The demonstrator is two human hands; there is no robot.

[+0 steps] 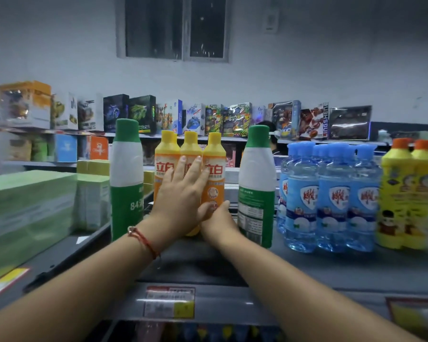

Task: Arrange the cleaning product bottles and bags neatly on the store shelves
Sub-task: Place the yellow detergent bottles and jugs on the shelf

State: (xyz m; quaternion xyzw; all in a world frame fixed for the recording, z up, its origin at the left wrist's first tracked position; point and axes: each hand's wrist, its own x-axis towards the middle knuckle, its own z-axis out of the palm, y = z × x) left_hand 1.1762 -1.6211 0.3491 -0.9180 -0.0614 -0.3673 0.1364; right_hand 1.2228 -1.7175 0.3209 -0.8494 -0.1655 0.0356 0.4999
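Three orange bottles with yellow caps (214, 174) stand together on the grey top shelf (319, 265). My left hand (181, 196) lies flat against their fronts, fingers spread. My right hand (216, 218) grips the base of the rightmost orange bottle. A green-and-white bottle (126, 178) stands just left of the group and another green-and-white bottle (256, 186) just right of it.
Several clear blue bottles (331, 198) and two yellow bottles with orange caps (408, 193) stand to the right. Green boxes (25, 213) fill the left. A price tag (169, 302) hangs on the shelf's front edge. Toy boxes (232, 119) line a far shelf.
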